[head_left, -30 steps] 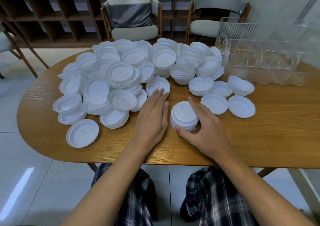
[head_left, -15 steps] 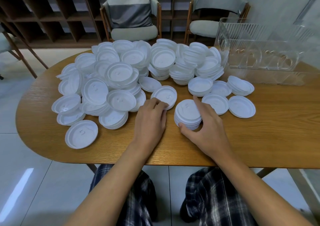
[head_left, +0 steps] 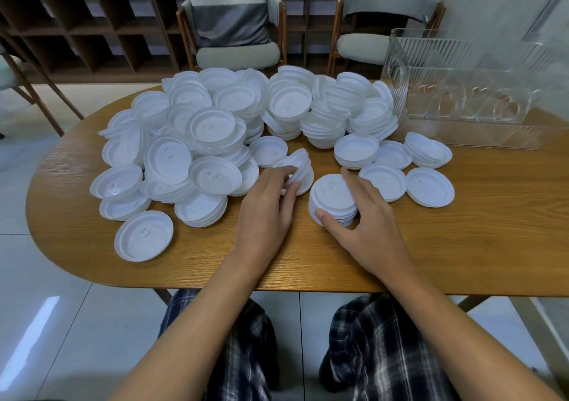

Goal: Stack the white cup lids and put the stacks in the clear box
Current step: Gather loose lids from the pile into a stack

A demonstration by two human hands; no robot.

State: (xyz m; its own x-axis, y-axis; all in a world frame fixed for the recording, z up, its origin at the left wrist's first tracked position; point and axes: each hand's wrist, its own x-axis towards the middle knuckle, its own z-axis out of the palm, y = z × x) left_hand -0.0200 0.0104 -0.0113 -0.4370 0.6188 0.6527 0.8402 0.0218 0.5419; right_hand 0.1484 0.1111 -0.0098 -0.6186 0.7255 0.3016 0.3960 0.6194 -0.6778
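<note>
Here, your left grip pinches a tilted white cup lid by its near edge, just beside the loose heap of lids. Your right grip curls thumb and fingers round a short lid stack standing on the wooden bench. The clear box stands at the bench's far right, well apart from both.
</note>
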